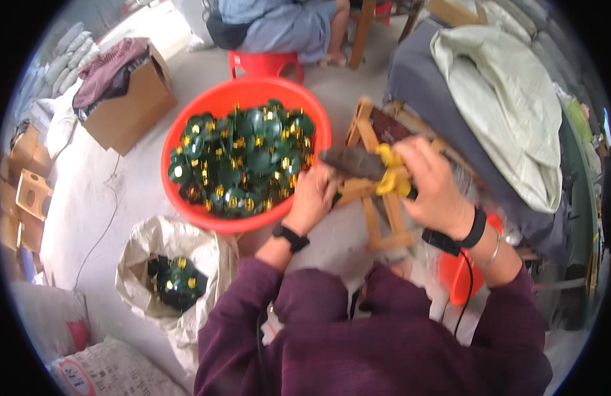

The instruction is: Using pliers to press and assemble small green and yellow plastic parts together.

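Observation:
My right hand is closed around a pliers-like tool with a dark, blunt head and yellow grips. Its head points left, toward my left hand. The fingers of that hand are curled together just below the head; what they pinch is hidden and blurred. Beyond and left of it stands a big red basin heaped with dark green round pieces bearing shiny gold parts. Under the tool is a small wooden stool-like frame.
An open white woven sack with more green and gold pieces stands at left. Behind it is a cardboard box topped with cloth. A person sits beyond the basin by a red stool. A pale sheet covers the right side.

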Motion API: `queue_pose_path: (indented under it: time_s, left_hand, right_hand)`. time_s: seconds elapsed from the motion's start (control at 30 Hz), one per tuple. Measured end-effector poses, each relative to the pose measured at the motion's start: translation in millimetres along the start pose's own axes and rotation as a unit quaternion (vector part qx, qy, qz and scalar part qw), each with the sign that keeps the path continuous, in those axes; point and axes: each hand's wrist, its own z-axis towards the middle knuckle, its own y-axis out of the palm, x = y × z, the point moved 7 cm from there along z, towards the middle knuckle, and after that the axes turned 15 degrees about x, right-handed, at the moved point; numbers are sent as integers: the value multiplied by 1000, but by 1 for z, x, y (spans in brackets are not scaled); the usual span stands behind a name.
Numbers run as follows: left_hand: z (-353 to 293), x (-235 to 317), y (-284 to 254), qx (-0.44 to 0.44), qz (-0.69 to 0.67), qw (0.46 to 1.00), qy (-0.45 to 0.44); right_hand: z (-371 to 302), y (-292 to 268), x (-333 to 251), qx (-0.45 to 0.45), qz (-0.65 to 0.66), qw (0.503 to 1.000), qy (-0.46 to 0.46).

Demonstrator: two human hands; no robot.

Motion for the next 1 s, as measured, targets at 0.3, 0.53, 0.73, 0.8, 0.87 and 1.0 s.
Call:
queue_pose_path:
  time_s: [0.3, 0.53, 0.73, 0.8, 0.87, 1.0]
  left_hand:
    - [-8, -18, -62, 90, -14, 994, -65]
    - [-96, -91, -278, 191, 119, 940, -257]
    - [-75, -110, -302, 121, 398, 890, -188]
    - [-53, -145, -274, 79, 330, 920, -195]
    - [-30, -171, -260, 89, 437, 883, -145]
    - [-10, -230, -271, 115, 599, 748, -262]
  right_hand:
    - [13, 57, -55, 1, 249, 968, 5]
    - [14, 47, -25, 32, 425, 891, 156]
    - [6, 39, -6, 66, 426, 879, 205]
    - [4, 34, -4, 102, 405, 882, 219]
    - [0, 31, 0, 101, 380, 893, 219]
    - [-9, 19, 6, 85, 357, 900, 235]
